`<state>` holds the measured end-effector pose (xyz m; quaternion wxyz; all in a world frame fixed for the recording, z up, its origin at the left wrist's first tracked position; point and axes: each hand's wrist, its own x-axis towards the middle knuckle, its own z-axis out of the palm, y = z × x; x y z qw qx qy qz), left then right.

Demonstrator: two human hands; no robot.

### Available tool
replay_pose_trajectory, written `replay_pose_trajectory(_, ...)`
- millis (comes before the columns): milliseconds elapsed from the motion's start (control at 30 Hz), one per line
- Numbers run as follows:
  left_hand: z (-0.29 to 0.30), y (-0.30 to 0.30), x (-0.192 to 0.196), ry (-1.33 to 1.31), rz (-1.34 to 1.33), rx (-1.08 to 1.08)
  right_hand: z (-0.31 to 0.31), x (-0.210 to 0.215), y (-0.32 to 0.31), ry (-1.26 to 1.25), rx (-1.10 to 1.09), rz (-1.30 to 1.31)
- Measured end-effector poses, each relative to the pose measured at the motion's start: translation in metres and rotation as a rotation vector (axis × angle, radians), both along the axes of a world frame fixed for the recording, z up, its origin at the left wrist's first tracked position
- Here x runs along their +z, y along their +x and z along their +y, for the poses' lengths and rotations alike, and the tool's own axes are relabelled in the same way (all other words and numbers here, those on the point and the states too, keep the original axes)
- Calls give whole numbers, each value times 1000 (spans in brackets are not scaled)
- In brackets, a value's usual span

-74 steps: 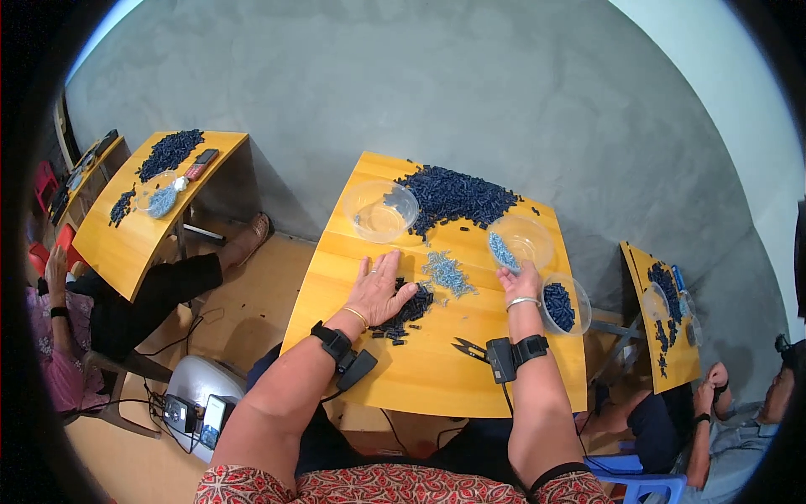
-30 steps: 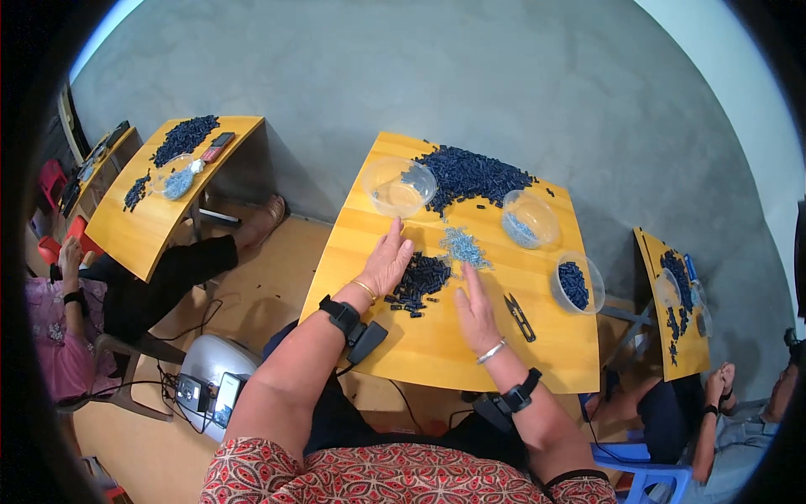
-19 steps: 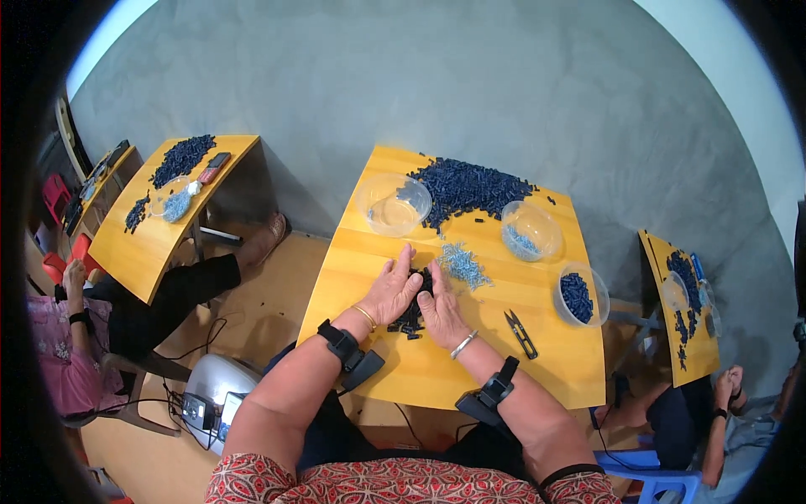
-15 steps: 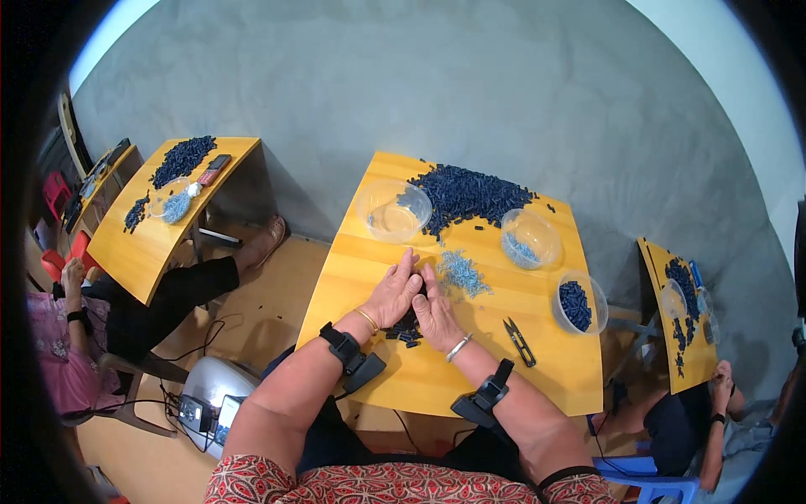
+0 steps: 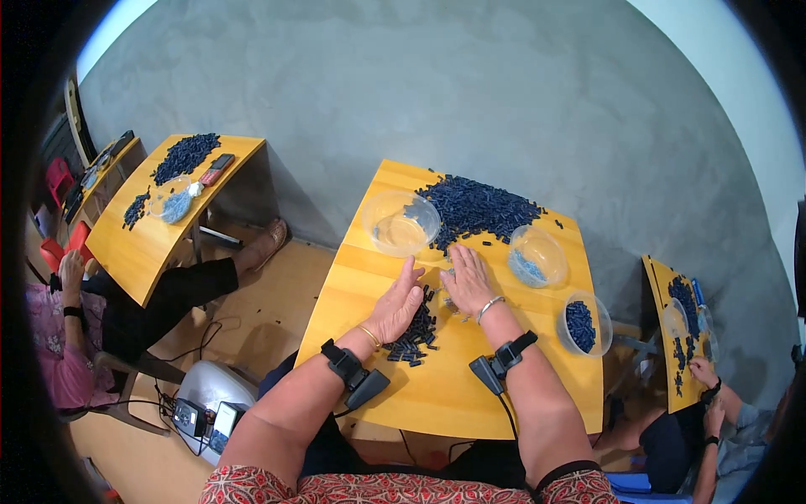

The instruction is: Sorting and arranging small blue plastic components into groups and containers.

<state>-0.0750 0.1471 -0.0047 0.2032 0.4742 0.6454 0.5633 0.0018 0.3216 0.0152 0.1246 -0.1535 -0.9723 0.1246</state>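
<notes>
As fingers [image 5: 463, 260] cover bits [image 5: 454, 306], bowl [image 5: 603, 332], tubes [image 5: 579, 328] inside

Surface [image 5: 357, 294]: wood-look, smooth, slight sheen. Tubs [image 5: 401, 202]: clear glossy plastic. Dark blue pieces [image 5: 417, 333]: plastic-looking, dullish. Bracelet [image 5: 490, 308]: shiny metal. Shirt [image 5: 420, 487]: cloth. Wall [image 5: 420, 84]: matt, mottled, plaster-like.

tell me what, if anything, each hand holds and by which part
No hold can be seen: the left hand is beside the dark pieces, the right hand over light-blue pieces, palm hidden.
</notes>
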Motion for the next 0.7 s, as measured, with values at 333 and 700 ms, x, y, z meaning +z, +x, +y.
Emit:
replay_pose_trajectory(333, 2, 0, -3, 4, 54, 36, -2, 2, -2, 47, -23, -233)
replay_pose_trajectory(700, 3, 0, -4, -20, 90, 54, -27, 4, 33, 102, 43, -120)
